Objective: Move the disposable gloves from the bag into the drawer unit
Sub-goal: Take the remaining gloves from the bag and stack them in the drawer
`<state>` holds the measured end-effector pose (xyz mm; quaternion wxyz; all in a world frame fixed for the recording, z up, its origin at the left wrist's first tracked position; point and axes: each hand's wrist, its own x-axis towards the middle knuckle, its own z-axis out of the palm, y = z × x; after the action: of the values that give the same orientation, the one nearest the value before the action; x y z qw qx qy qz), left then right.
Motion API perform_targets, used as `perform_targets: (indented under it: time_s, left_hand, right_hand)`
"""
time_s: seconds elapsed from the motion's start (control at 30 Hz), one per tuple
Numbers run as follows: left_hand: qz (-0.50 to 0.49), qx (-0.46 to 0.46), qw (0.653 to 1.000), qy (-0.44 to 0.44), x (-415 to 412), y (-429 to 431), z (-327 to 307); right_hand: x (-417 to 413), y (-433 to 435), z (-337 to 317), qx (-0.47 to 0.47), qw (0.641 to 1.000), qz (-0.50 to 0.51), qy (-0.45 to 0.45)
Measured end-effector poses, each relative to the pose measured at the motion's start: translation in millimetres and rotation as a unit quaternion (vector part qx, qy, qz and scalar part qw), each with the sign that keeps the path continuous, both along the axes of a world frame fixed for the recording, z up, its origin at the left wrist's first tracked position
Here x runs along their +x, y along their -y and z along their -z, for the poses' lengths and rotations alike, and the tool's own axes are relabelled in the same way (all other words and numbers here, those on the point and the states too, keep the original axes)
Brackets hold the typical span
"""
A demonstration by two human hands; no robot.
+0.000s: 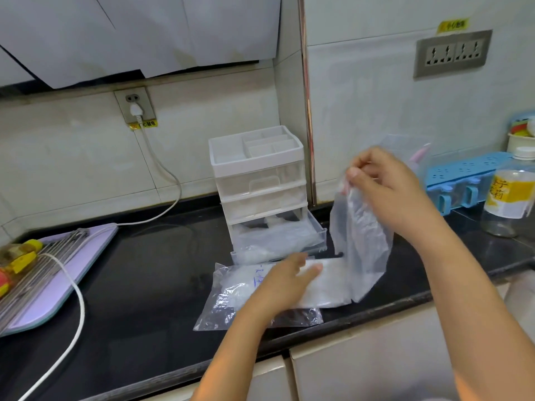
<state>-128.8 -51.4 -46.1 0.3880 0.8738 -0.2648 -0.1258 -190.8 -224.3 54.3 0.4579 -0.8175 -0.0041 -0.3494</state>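
two are working, left hand (285, 282) and right hand (385, 186) | one drawer unit (257, 180) is standing, holding three drawers | one bag (228, 299) is lying | one cutting board (66, 273) is lying

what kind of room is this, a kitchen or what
Probably a home kitchen: a dark countertop against a tiled wall, a purple cutting board with metal skewers, and a blue seasoning box beside a labelled jar.

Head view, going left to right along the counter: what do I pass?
From the left: cutting board → drawer unit → gloves pinched by the right hand → blue rack.
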Motion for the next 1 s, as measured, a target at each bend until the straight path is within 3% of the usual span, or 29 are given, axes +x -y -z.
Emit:
perform_targets:
  time_s: [0.07, 0.17, 0.27, 0.47, 0.6, 0.77, 0.9, 1.0]
  left_hand:
    - [-0.007, -0.122, 0.992, -0.029, 10, 1, -15]
    - [0.009, -0.311, 0.944, -0.109, 16, 3, -36]
    - [0.066, -0.377, 0.913, -0.14, 20, 5, -47]
    - [0.121, -0.246, 0.958, -0.079, 18, 9, -43]
    - [0.1, -0.23, 0.959, -0.132, 36, -9, -48]
    - [0.12, -0.174, 0.967, -0.145, 68, -30, -55]
    - [0.071, -0.11, 0.988, -0.078, 92, -40, -68]
    - [-0.015, -0.009, 0.999, 0.038, 114, -38, -83]
  right_hand:
    - [4, -2, -11, -0.031, 0.992, -0.106, -0.054]
    - [11, -6, -22, -0.079, 0.969, -0.208, -0.105]
    - [18, -10, -27, -0.081, 0.96, -0.24, -0.116]
    - [38, -10, -33, -0.078, 0.969, -0.202, -0.117]
    - [52, 9, -34, -0.118, 0.965, -0.145, -0.182]
    - [78, 25, -31, -0.122, 0.946, -0.191, -0.232]
    - [107, 35, -29, -0.171, 0.922, -0.176, -0.298]
    - [142, 36, -29, -0.223, 0.917, -0.114, -0.312]
